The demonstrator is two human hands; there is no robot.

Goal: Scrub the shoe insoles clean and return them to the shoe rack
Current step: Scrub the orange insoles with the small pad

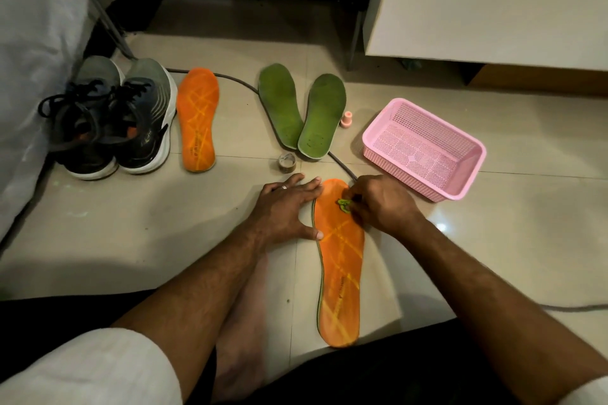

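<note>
Currently scrubbing | orange insole [340, 260] flat on floor, just nearer than pink basket [424, 148] | left hand [286, 210] flat, fingers straight, pressing its edge | right hand [381, 204] pinching green scrubber [343, 205] at toe | judged light, floppy; pin edge near scrubbing.

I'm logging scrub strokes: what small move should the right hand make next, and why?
Probably draw the green scrubber down the orange insole toward the heel. The right hand pinches it near the toe end, the left hand steadies the insole's edge, and the length below looks unscrubbed.
</note>
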